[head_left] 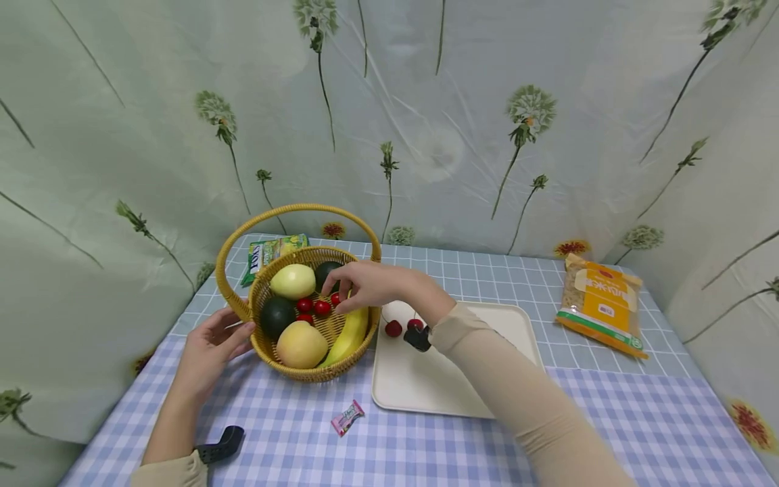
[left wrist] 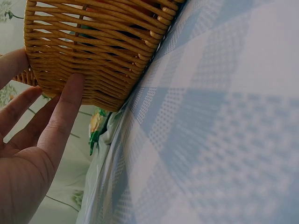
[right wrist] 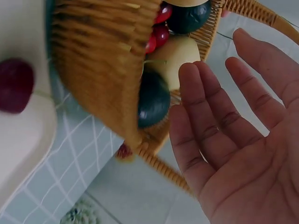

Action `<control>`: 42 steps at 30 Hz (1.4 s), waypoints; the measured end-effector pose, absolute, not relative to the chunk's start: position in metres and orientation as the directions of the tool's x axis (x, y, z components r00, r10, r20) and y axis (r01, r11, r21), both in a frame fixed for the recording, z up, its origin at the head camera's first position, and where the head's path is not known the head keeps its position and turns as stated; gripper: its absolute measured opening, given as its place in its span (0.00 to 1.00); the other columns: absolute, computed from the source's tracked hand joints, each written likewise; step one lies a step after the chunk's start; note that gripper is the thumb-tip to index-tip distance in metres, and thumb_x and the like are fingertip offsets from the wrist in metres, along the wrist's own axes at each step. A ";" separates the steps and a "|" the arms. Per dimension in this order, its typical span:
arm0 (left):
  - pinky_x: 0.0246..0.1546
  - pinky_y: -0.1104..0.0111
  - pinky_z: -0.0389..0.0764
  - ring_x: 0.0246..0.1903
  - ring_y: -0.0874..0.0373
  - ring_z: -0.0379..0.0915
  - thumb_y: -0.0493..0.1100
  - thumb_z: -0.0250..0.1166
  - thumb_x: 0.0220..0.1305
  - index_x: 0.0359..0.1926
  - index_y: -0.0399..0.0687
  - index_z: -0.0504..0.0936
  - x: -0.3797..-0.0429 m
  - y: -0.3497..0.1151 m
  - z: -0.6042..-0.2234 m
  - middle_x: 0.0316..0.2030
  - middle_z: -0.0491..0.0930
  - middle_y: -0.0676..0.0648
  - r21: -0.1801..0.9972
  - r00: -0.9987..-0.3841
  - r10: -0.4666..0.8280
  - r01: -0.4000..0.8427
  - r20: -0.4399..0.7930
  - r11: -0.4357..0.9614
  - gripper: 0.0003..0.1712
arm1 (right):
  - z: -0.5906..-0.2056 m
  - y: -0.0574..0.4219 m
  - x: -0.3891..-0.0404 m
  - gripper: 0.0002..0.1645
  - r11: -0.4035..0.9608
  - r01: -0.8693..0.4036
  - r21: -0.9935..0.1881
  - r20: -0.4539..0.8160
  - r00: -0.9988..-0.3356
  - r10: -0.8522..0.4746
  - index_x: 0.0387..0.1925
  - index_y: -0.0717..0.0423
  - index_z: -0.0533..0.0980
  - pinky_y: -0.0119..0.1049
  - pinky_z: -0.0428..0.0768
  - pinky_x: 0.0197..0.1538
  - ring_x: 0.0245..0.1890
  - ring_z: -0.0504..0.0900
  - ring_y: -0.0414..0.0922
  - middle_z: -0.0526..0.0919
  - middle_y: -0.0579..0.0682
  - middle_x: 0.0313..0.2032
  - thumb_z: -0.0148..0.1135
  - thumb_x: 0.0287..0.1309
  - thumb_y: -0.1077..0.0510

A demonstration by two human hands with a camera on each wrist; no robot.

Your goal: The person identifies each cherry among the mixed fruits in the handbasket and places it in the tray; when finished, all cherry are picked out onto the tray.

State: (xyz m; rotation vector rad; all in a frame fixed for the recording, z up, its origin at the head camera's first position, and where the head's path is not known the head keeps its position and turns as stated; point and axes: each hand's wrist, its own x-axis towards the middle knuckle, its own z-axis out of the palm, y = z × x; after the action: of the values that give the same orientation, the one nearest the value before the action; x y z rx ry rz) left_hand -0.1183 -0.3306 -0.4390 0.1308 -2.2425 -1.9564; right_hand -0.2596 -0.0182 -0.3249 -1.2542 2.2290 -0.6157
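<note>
Here's the desk [head_left: 280,439], checked cloth across it, and just right of its middle the pale tray [head_left: 414,379]; left of that, towards the back left corner, stands the wicker basket [head_left: 302,377], looking light and springy, its tall handle [head_left: 298,207] the natural place to lift. Over by the right edge, a filled orange bag [head_left: 602,308]. Left grip [head_left: 209,345]: relaxed, holding nothing, fingers at the basket's outer left wall. Right grip [head_left: 371,281]: above the basket's right side, fingers loosely bent, seemingly empty. Underneath, a banana [head_left: 348,338] and a round peach [head_left: 301,345], probably hard and smooth. Out front, a pink sweet [head_left: 347,417]. Smallest now, the red cherries [head_left: 322,308] inside the basket, likely slick and quick to roll, best pinched at the sides; two more cherries [head_left: 393,329] lie near the tray's left edge. Hard to see: the right sleeve covers part of the tray, the basket partly hides a green packet [head_left: 258,260] by the back left corner, fingers overlap one cherry, and the desk's front edge is cut off.
</note>
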 end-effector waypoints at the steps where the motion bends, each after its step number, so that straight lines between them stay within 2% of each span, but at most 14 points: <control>1: 0.42 0.76 0.90 0.47 0.76 0.81 0.33 0.66 0.76 0.71 0.42 0.75 -0.118 -0.330 -0.439 0.50 0.83 0.64 0.989 -0.983 -0.172 0.040 0.064 0.140 0.25 | -0.325 -0.024 -0.261 0.22 0.474 -0.643 -0.601 -0.210 -0.445 -0.871 0.65 0.47 0.78 0.32 0.84 0.53 0.49 0.86 0.42 0.88 0.48 0.48 0.68 0.75 0.52; 5: 0.42 0.75 0.90 0.47 0.77 0.81 0.32 0.66 0.75 0.71 0.42 0.75 -0.119 -0.330 -0.439 0.50 0.83 0.64 0.989 -0.982 -0.177 0.035 0.060 0.141 0.26 | -0.327 -0.045 -0.264 0.23 0.476 -0.655 -0.587 -0.225 -0.433 -0.873 0.67 0.47 0.77 0.31 0.83 0.51 0.48 0.85 0.40 0.88 0.48 0.48 0.67 0.75 0.51; 9: 0.42 0.75 0.90 0.47 0.76 0.82 0.33 0.66 0.76 0.71 0.41 0.75 -0.120 -0.331 -0.439 0.50 0.83 0.64 0.990 -0.982 -0.179 0.031 0.056 0.138 0.26 | -0.333 -0.064 -0.268 0.26 0.459 -0.620 -0.636 -0.247 -0.400 -0.883 0.70 0.49 0.76 0.29 0.82 0.52 0.48 0.86 0.39 0.90 0.48 0.49 0.67 0.75 0.50; 13: 0.42 0.76 0.90 0.47 0.77 0.81 0.34 0.66 0.76 0.72 0.41 0.74 -0.121 -0.331 -0.440 0.50 0.82 0.65 0.988 -0.982 -0.184 0.019 0.047 0.153 0.27 | -0.341 -0.079 -0.271 0.29 0.456 -0.560 -0.692 -0.278 -0.377 -0.884 0.72 0.52 0.73 0.33 0.85 0.54 0.51 0.88 0.47 0.91 0.52 0.51 0.66 0.76 0.52; 16: 0.42 0.76 0.90 0.47 0.77 0.81 0.35 0.67 0.76 0.73 0.41 0.73 -0.121 -0.331 -0.440 0.50 0.82 0.66 0.986 -0.981 -0.188 0.009 0.041 0.167 0.28 | -0.345 -0.085 -0.273 0.25 0.471 -0.555 -0.686 -0.295 -0.379 -0.877 0.71 0.53 0.75 0.33 0.85 0.54 0.52 0.87 0.47 0.89 0.54 0.56 0.62 0.77 0.57; 21: 0.42 0.76 0.90 0.47 0.78 0.80 0.37 0.69 0.75 0.72 0.41 0.73 -0.121 -0.332 -0.440 0.50 0.81 0.66 0.985 -0.980 -0.194 -0.001 0.033 0.174 0.29 | -0.349 -0.092 -0.274 0.24 0.518 -0.539 -0.664 -0.358 -0.379 -0.853 0.69 0.54 0.76 0.27 0.81 0.54 0.54 0.82 0.40 0.83 0.55 0.66 0.59 0.76 0.62; 27: 0.42 0.76 0.90 0.46 0.77 0.81 0.37 0.68 0.75 0.72 0.41 0.74 -0.121 -0.331 -0.440 0.50 0.82 0.66 0.985 -0.981 -0.190 0.008 0.042 0.174 0.28 | -0.349 -0.099 -0.276 0.24 0.582 -0.436 -0.687 -0.439 -0.388 -0.810 0.70 0.51 0.75 0.35 0.79 0.46 0.43 0.78 0.45 0.85 0.52 0.56 0.62 0.76 0.61; 31: 0.42 0.76 0.90 0.46 0.77 0.81 0.35 0.68 0.75 0.72 0.41 0.74 -0.121 -0.331 -0.440 0.49 0.82 0.65 0.987 -0.981 -0.186 0.018 0.049 0.162 0.27 | -0.348 -0.102 -0.276 0.23 0.607 -0.398 -0.688 -0.468 -0.395 -0.790 0.69 0.51 0.75 0.37 0.77 0.43 0.40 0.76 0.46 0.83 0.49 0.49 0.62 0.77 0.60; 35: 0.42 0.76 0.90 0.46 0.77 0.81 0.35 0.67 0.75 0.72 0.40 0.74 -0.121 -0.330 -0.440 0.50 0.82 0.65 0.987 -0.981 -0.187 0.021 0.050 0.158 0.27 | -0.347 -0.104 -0.276 0.23 0.641 -0.378 -0.668 -0.502 -0.407 -0.763 0.69 0.53 0.75 0.40 0.82 0.52 0.44 0.81 0.46 0.83 0.49 0.49 0.62 0.77 0.59; 39: 0.42 0.76 0.90 0.47 0.78 0.80 0.36 0.68 0.75 0.72 0.40 0.73 -0.121 -0.331 -0.440 0.50 0.81 0.65 0.986 -0.981 -0.189 0.016 0.048 0.168 0.28 | -0.347 -0.106 -0.273 0.27 0.683 -0.363 -0.634 -0.551 -0.407 -0.729 0.74 0.54 0.72 0.44 0.84 0.67 0.59 0.86 0.48 0.79 0.50 0.65 0.61 0.78 0.59; 42: 0.42 0.76 0.90 0.47 0.78 0.80 0.36 0.68 0.75 0.72 0.39 0.73 -0.121 -0.330 -0.439 0.50 0.81 0.65 0.985 -0.981 -0.188 0.017 0.049 0.171 0.28 | -0.346 -0.107 -0.271 0.30 0.709 -0.368 -0.602 -0.581 -0.407 -0.705 0.77 0.52 0.70 0.45 0.83 0.70 0.63 0.85 0.49 0.75 0.51 0.73 0.61 0.78 0.59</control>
State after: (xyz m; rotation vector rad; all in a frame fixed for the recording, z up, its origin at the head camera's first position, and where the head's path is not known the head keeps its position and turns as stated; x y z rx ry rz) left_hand -0.1209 -0.3303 -0.4394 0.1681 -2.2760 -1.9190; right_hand -0.2714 -0.1074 -0.3463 -0.8187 2.0327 -0.4825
